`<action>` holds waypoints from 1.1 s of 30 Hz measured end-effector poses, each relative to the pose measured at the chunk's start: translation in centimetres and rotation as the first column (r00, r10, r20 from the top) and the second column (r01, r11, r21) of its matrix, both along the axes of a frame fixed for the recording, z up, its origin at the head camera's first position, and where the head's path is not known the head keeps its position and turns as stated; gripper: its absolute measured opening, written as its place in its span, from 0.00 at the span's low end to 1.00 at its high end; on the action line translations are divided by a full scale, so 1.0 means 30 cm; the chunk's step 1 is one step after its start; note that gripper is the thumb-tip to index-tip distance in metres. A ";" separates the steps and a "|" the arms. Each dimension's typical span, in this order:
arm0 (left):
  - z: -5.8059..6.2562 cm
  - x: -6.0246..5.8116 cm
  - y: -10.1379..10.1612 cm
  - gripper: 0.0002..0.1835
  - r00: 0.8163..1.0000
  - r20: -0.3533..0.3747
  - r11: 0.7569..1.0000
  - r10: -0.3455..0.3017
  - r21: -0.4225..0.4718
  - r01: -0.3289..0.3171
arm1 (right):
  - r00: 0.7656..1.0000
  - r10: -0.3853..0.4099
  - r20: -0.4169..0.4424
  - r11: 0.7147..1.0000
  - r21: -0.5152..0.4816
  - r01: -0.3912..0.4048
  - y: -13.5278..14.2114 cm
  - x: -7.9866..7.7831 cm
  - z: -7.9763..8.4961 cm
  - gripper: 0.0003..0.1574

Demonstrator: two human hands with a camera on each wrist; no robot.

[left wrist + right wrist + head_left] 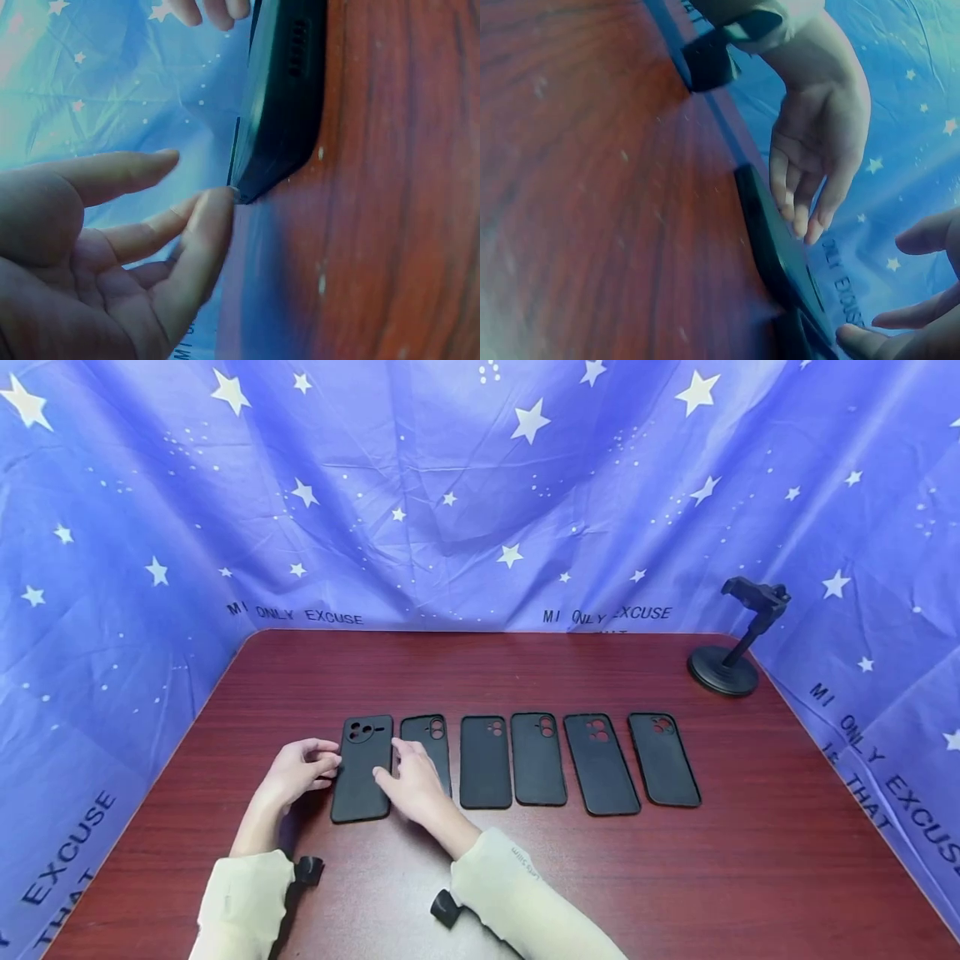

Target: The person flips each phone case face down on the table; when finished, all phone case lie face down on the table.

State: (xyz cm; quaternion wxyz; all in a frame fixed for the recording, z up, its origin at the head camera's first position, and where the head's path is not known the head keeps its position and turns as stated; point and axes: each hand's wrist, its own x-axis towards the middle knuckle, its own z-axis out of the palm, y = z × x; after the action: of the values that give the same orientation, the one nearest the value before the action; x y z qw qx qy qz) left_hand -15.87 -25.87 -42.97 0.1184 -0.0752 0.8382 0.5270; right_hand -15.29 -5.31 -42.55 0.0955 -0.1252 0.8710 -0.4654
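A black phone case (362, 787) lies at the left end of a row, its back up and camera cutouts at the far end. My left hand (300, 770) is at its left edge with loosely bent fingers; in the left wrist view one fingertip meets the corner of the case (281, 97). On the opposite side, my right hand (415, 783) has its thumb over the case's right edge and its fingers beside that edge. Under the right hand, a second phone case (417, 732) is partly hidden. The right wrist view shows the left hand (814, 142) close beside the case (765, 236).
Several more black phone cases continue the row rightward, from one near the middle (486, 768) to one at the right end (667, 768). A black phone stand (723, 670) occupies the far right corner of the red-brown table (480, 672). Starry blue curtains (450, 468) surround it.
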 end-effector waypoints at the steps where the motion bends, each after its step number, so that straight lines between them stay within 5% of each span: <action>1: 0.002 0.000 0.008 0.21 1.000 -0.012 1.000 0.004 -0.002 -0.004 | 1.000 -0.003 0.008 1.000 -0.019 0.004 0.011 -0.004 -0.002 0.35; 9: -0.002 -0.010 0.095 0.20 0.996 -0.086 0.999 0.008 0.035 -0.005 | 0.999 -0.026 -0.034 0.996 -0.087 0.023 0.103 -0.041 -0.018 0.30; 20: -0.004 -0.027 0.199 0.19 0.988 -0.154 0.999 -0.023 0.036 0.029 | 0.993 -0.029 -0.119 0.999 -0.033 0.026 0.179 -0.067 -0.023 0.28; 33: 0.002 -0.031 0.266 0.24 0.985 -0.127 0.983 -0.113 -0.156 0.092 | 0.996 -0.078 -0.048 0.993 -0.089 0.074 0.202 -0.072 -0.046 0.28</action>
State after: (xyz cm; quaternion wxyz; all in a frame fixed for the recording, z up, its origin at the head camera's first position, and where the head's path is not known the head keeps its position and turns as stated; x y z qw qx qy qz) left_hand -16.79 -17.88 -42.91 0.0822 -0.0046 0.8842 0.4598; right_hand -17.44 0.74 -43.92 0.0497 -0.1079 0.8563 -0.5027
